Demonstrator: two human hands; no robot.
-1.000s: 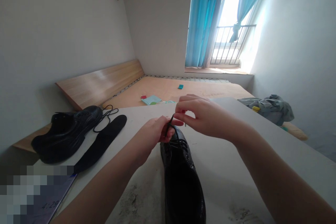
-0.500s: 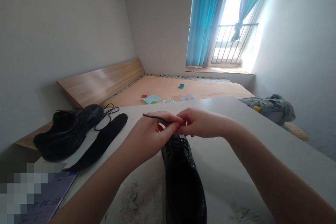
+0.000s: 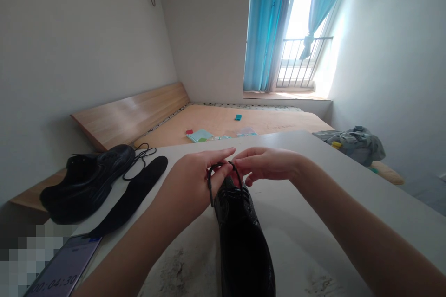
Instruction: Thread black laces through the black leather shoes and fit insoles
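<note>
A black lace-up shoe [image 3: 240, 241] stands on the white table, its heel toward me and its lacing at the far end. Over that lacing, my left hand [image 3: 198, 171] pinches a dark shoelace [image 3: 210, 185], whose free end hangs down beside the thumb. The lace arches across to my right hand [image 3: 265, 163], which is at the right of the shoe's lacing with bent fingers close to the lace. Its fingertips are partly hidden, so whether they grip the lace is unclear.
On the left lie another black shoe [image 3: 87, 181] with loose laces, a black insole [image 3: 132, 199] and a phone [image 3: 66, 264] showing a timer. Beyond the white table [image 3: 296, 213] is a bed [image 3: 278, 123] with small packets. Grey cloth [image 3: 362, 144] sits at the right.
The lace end, which pointed left above my left hand, now hangs down in front of it. A lace arch shows between the hands, and my right fingers have spread a little.
</note>
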